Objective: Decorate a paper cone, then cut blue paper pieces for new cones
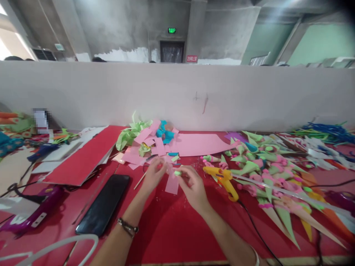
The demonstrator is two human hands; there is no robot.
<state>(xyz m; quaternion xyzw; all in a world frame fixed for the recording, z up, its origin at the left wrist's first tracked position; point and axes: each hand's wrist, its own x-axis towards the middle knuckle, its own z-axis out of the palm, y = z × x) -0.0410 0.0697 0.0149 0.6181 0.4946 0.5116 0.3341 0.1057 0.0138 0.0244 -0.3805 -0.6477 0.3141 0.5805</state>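
Note:
My left hand [154, 174] and my right hand [194, 190] are close together over the red table [177, 225]. In my right hand, a small light-green rolled piece [177, 173] is pinched between thumb and fingers. My left fingers are pressed together beside it; what they hold, if anything, is too blurred to make out. Between the hands is a strip of pink paper [172, 185], its lower end hanging or lying toward me; I cannot tell which. Right of my right hand lies a yellow glue gun [222, 178] with a clear glue stick [277, 186] in its back.
Pink paper cut-offs [133, 155] and green scraps [133, 133] are heaped behind my hands. A pile of green and pink paper cones [266, 173] covers the right side. To the left are a black phone [104, 205], a red board [83, 159] and a purple power strip [36, 212].

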